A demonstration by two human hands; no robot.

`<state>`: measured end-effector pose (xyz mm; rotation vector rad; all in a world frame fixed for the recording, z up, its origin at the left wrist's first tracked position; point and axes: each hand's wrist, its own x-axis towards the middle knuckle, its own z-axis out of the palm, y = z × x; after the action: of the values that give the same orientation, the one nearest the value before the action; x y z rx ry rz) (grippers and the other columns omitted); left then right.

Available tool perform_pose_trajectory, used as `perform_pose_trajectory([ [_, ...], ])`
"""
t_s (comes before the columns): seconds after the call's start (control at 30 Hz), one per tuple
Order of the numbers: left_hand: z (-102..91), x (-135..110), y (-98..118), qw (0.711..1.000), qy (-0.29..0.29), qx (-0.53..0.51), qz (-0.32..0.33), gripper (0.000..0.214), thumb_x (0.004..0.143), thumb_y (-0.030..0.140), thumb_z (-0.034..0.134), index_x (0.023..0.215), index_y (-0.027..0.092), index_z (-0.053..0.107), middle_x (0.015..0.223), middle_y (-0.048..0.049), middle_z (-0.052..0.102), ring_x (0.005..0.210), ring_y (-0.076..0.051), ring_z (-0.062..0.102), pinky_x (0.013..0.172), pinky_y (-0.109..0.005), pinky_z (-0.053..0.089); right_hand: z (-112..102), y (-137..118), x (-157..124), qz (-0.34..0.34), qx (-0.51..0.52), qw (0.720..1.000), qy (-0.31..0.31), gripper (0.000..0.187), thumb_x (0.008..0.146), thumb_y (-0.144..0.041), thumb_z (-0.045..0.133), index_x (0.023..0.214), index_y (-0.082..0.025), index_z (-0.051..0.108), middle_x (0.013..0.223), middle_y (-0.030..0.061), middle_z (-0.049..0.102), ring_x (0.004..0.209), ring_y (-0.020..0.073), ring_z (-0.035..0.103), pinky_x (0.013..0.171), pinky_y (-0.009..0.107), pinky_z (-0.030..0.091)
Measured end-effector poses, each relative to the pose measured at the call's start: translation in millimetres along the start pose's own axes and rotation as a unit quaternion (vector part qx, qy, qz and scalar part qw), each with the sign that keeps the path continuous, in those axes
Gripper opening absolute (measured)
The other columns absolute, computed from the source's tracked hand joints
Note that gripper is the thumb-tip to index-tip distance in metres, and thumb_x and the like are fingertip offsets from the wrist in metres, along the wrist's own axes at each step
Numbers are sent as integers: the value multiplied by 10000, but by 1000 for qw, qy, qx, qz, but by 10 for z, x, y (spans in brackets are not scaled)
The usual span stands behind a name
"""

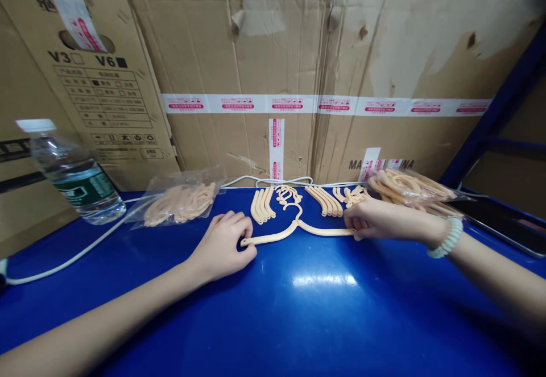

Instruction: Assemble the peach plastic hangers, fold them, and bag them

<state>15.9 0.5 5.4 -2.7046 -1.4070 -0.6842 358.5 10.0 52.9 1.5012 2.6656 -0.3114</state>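
Observation:
A beige plastic clothes hanger (pixel 277 236) lies spread out on the blue table, its hook pointing away from me and its two arms joined at the middle. My left hand (pixel 226 244) has thumb and curled fingers closed about the left arm's end. At the other end, my right hand (pixel 370 220) pinches the tip of the right arm; its fingertips are partly hidden. Just behind the hanger are a row of loose curved hanger arms (pixel 261 205), a small pile of hooks (pixel 286 194) and a second row of arms (pixel 326 201). More loose pieces (pixel 347 195) sit beside my right hand.
Clear bags of hanger parts stand left (pixel 181 202) and right (pixel 409 186). A water bottle (pixel 81 178) is at the left, near a white cable (pixel 63 263). Large cardboard boxes (pixel 239 144) wall off the back. A dark phone (pixel 503 223) lies far right.

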Motion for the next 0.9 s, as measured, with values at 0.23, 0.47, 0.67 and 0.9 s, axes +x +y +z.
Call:
perform_pose_trajectory([
  [0.23, -14, 83, -224, 998, 45, -36, 18, 161, 861, 136, 396, 906, 205, 534, 896, -48, 610, 896, -235, 585, 813, -391, 459, 12, 4, -14, 7, -4, 1000, -5, 39, 765, -160, 645, 799, -171, 660, 705, 18, 664, 643, 175, 602, 579, 264, 414],
  [0.47, 65, 90, -346, 996, 38, -50, 59, 305, 892, 67, 386, 1085, 212, 573, 1116, -67, 654, 1075, -240, 585, 966, -441, 460, 1, -13, -16, 11, -4, 1000, -4, 37, 770, -167, 648, 805, -175, 655, 710, 19, 663, 640, 174, 601, 571, 262, 410],
  [0.67, 91, 74, -349, 995, 35, -46, 83, 388, 876, 15, 378, 1151, 210, 571, 1181, -82, 644, 1117, -243, 583, 976, -455, 479, 13, 4, 2, 11, 2, 1000, -2, 45, 764, -156, 655, 803, -178, 652, 694, 11, 656, 623, 163, 591, 551, 249, 392],
  [0.9, 136, 78, -394, 993, 42, -40, 104, 395, 874, 6, 380, 1181, 170, 567, 1203, -115, 634, 1121, -256, 575, 996, -497, 479, 13, 12, -4, 14, 5, 1000, -1, 48, 762, -163, 670, 805, -176, 653, 696, 8, 649, 629, 164, 591, 554, 246, 384],
])
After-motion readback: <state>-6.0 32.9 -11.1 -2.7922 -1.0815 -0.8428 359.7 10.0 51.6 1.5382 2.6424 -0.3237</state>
